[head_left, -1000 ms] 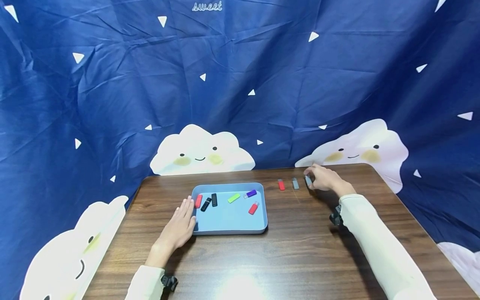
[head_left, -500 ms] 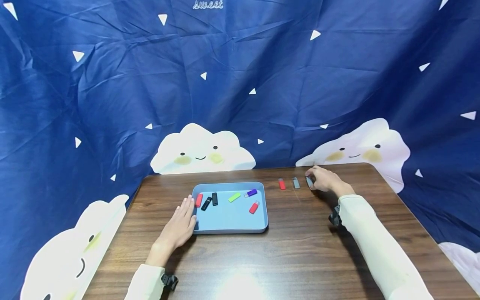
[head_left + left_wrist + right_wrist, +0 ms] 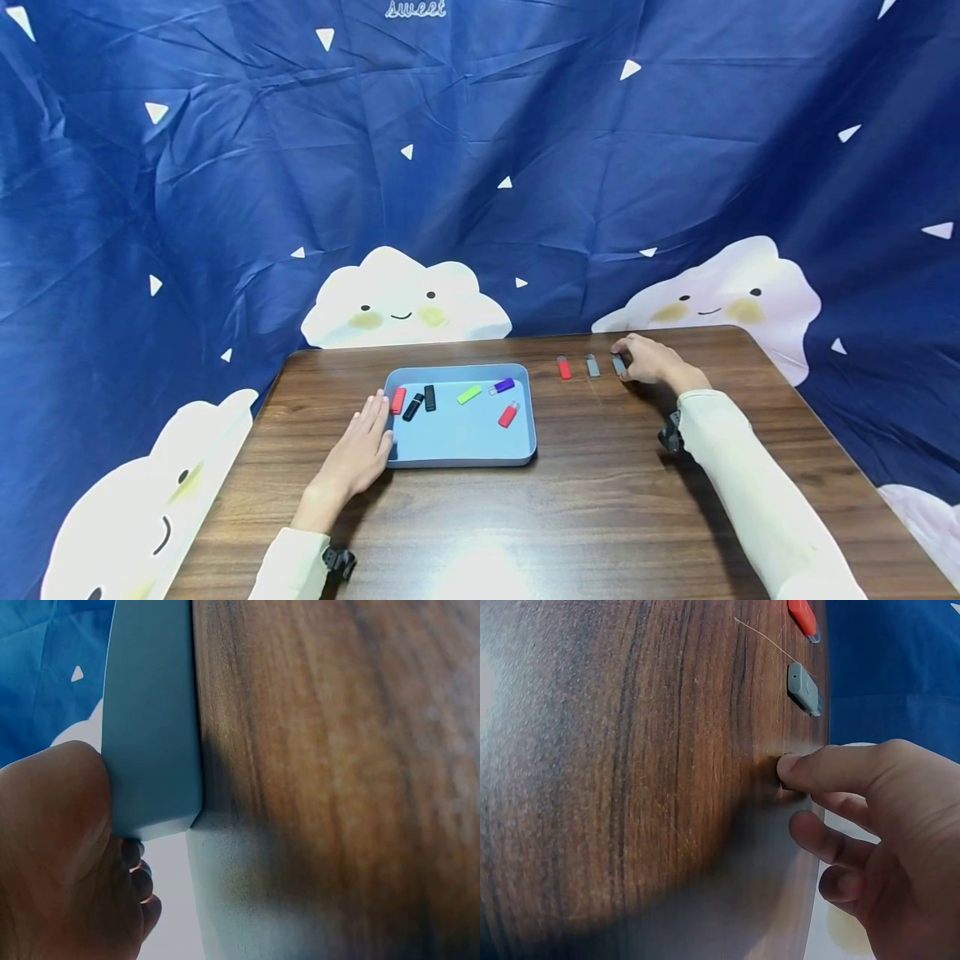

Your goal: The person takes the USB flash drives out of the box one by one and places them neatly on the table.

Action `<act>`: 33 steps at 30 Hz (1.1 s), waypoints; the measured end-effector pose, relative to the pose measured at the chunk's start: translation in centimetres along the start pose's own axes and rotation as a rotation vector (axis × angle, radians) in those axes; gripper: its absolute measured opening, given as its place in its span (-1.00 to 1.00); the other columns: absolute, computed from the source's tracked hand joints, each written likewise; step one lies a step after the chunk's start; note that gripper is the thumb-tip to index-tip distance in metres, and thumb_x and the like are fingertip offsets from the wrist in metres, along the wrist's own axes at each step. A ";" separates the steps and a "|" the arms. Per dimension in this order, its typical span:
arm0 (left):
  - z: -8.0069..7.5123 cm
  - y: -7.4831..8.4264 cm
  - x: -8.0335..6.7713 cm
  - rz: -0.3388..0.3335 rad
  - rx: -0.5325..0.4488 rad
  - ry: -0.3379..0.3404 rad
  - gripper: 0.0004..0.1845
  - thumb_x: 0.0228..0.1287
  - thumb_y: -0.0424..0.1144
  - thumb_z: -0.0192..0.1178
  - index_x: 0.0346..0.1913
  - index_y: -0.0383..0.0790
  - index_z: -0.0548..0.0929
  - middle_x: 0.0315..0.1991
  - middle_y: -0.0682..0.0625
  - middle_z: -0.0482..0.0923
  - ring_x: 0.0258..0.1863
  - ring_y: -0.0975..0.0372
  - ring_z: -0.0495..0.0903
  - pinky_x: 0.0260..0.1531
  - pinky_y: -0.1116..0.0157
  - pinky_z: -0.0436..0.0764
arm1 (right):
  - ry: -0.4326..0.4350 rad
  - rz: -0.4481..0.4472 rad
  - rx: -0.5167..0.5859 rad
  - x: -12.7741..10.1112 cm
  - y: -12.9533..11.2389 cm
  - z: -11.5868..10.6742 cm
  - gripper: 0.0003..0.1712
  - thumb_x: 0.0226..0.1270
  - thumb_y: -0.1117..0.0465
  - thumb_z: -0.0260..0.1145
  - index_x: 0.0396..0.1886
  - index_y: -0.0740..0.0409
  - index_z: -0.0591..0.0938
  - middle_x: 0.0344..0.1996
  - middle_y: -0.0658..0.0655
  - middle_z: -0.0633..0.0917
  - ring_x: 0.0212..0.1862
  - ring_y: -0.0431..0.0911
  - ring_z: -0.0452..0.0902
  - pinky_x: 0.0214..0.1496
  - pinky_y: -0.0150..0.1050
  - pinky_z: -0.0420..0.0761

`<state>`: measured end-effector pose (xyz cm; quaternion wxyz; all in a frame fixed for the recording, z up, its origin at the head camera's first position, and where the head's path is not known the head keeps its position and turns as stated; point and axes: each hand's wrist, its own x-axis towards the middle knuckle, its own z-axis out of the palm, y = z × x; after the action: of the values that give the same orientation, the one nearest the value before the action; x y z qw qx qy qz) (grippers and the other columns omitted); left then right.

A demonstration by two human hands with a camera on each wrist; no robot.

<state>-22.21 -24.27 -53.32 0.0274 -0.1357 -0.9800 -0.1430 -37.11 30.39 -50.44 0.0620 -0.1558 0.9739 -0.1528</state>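
My left hand [image 3: 369, 429] lies flat on the table, its fingers against the left wall of a shallow blue tray [image 3: 457, 458]. The left wrist view shows the palm [image 3: 60, 855] pressed to the tray wall [image 3: 150, 727]. Inside the tray lie a red stick [image 3: 397, 401], two black ones [image 3: 412, 407], a green one [image 3: 468, 394], a purple one [image 3: 502, 387] and another red one [image 3: 508, 414]. My right hand [image 3: 622, 357] pinches a dark grey USB stick [image 3: 618, 364] on the table at the far right. In the right wrist view the thumb [image 3: 789, 766] covers it.
Left of the pinched stick, a grey stick [image 3: 592, 366] [image 3: 805, 688] and a red stick [image 3: 563, 367] [image 3: 804, 616] lie in a row on the wooden table [image 3: 600, 500]. A blue cloth with cloud faces [image 3: 480, 167] hangs close behind the table's far edge.
My right hand has sunk slightly over the dark grey stick. The left hand, tray and other sticks have not moved.
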 end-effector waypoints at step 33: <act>0.2 -0.2 0.0 0.004 -0.010 -0.005 -0.32 0.70 -0.19 -0.08 0.67 -0.47 0.09 0.73 -0.32 -0.02 0.71 -0.19 0.04 0.68 -0.19 0.14 | 0.078 -0.035 -0.008 0.3 -2.0 -1.2 -0.97 0.29 0.20 0.35 -0.30 -0.03 0.67 -0.36 -0.02 0.72 -0.23 -0.02 0.63 -0.15 0.11 0.65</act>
<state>-22.30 -24.41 -53.54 0.0243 -0.1383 -0.9790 -0.1477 -37.05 28.76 -48.70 0.0207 -0.1671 0.9733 -0.1557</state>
